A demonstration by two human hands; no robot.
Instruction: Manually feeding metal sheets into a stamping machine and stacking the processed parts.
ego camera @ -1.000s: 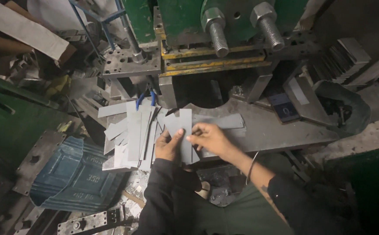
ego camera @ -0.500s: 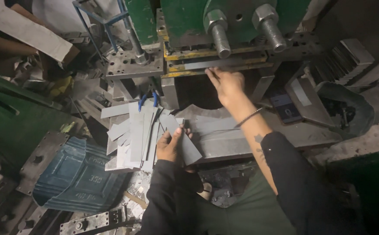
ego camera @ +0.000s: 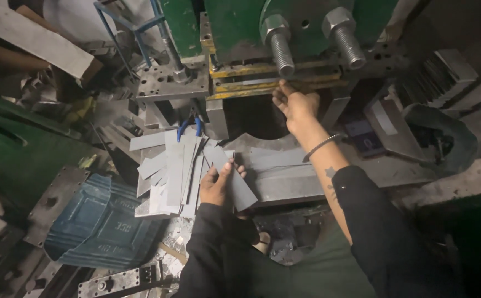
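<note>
My left hand (ego camera: 218, 185) grips a flat grey metal strip (ego camera: 239, 187) that slants down to the right over the edge of the machine bed (ego camera: 284, 171). Just to its left lies a loose pile of similar metal strips (ego camera: 169, 171). My right hand (ego camera: 294, 105) reaches up and forward to the yellow-edged slot of the green press (ego camera: 262, 83), fingers at the gap under the die. Whether it pinches a piece there is hidden. A thin bangle sits on that wrist.
Two large threaded bolts (ego camera: 279, 47) stick out of the green press above the slot. Blue-handled pliers (ego camera: 190, 126) lie behind the strip pile. A blue metal casing (ego camera: 102, 221) sits lower left, a drilled steel block (ego camera: 169, 83) upper left, dark clutter at right.
My right hand left the strip at my left hand and rose to the press slot, reaching slightly further in now. My left hand keeps its strip, almost still.
</note>
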